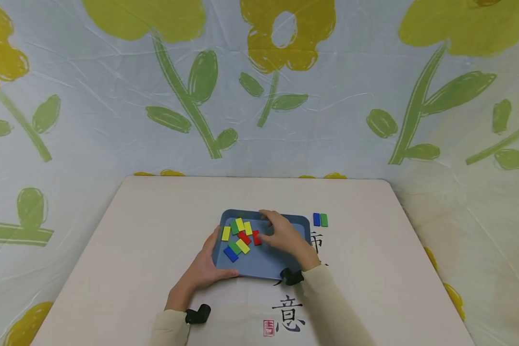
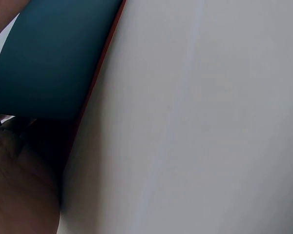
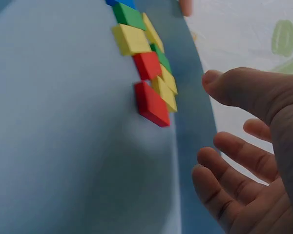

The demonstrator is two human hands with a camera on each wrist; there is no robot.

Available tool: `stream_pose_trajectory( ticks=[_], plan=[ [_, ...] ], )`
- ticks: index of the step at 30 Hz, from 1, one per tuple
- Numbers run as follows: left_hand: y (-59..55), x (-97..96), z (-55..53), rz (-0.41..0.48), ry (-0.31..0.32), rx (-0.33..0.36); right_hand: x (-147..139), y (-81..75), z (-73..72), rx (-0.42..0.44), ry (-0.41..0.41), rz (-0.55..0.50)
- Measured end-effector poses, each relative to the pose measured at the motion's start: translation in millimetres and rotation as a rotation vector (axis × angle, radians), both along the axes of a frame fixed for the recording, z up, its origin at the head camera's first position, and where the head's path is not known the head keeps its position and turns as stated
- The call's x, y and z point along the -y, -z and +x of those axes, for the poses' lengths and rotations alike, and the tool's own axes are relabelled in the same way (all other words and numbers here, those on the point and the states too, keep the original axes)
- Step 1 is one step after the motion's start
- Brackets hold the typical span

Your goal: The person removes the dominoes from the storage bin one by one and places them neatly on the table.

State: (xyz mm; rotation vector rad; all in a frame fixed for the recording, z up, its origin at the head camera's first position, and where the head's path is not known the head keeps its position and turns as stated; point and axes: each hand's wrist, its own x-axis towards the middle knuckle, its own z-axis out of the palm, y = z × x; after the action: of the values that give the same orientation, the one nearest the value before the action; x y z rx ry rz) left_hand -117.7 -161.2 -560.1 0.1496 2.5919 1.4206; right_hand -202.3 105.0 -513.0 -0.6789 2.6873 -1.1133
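The table (image 1: 147, 206) stands in front of a flower-patterned sheet (image 1: 112, 120). At the left, the left hand (image 1: 203, 270) is clamped on the near-left corner of the tray (image 1: 272, 263), with the fingers along the left side and the thumb along the near edge. The blue tray sits at the middle of the table and carries nine flat blocks, grouped in its left half. The leftmost yellow block (image 1: 226, 233) lies near the left wall; a blue block (image 1: 231, 254) lies nearest the thumb of that hand. Next to the right are two green blocks (image 1: 234, 228), three more yellow blocks (image 1: 242, 246) and a red block (image 1: 243, 238), set at mixed angles. A second red block (image 1: 256, 238) forms the right end of the group. The right hand (image 1: 283, 234) is positioned over the tray beside this block; its thumb and fingers are apart and hold nothing, and the right wrist view shows a gap between thumb and block. Outside the tray, near its far-right corner, a blue piece (image 1: 316, 219) and a green piece (image 1: 324, 220) lie side by side on the table.
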Motion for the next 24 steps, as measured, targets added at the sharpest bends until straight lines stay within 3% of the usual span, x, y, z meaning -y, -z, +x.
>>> stream_pose_trajectory(
  ticks=[11,24],
  plan=[
    [-0.3,0.4,0.1,0.003,0.001,-0.002,9,7.1,-1.2,0.048,-0.048,0.030],
    [-0.5,-0.3,0.2,-0.008,-0.004,0.015,13,7.3,-8.3,0.033,-0.123,0.178]
  ],
)
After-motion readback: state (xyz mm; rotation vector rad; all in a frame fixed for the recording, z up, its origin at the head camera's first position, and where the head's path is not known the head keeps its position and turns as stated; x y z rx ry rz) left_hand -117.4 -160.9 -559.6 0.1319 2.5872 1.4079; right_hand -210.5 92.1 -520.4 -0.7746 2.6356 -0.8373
